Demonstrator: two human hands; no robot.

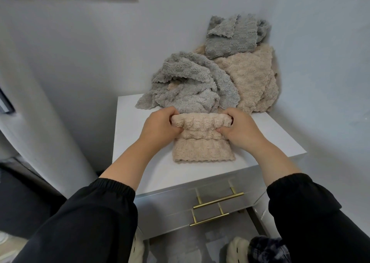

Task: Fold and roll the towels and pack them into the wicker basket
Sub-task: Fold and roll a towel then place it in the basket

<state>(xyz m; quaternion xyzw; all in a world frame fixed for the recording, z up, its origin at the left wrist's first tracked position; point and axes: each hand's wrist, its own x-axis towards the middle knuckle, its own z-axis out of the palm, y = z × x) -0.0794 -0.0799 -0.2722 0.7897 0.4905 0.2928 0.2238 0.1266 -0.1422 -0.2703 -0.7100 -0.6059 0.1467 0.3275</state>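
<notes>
The beige towel [202,144] lies flat on the white surface [132,138], its far end turned into a roll that spans from one hand to the other. The left hand [160,126] grips the roll's left end, fingers curled over the top and thumb beneath; the right hand [243,131] grips the right end the same way. Just behind the roll sits a loose heap of towels [250,78], a grey towel [186,88] nearest the knuckles. Bare surface shows on both sides of the beige towel and before its near edge, which stops short of the front edge above the drawer handles [218,200]
</notes>
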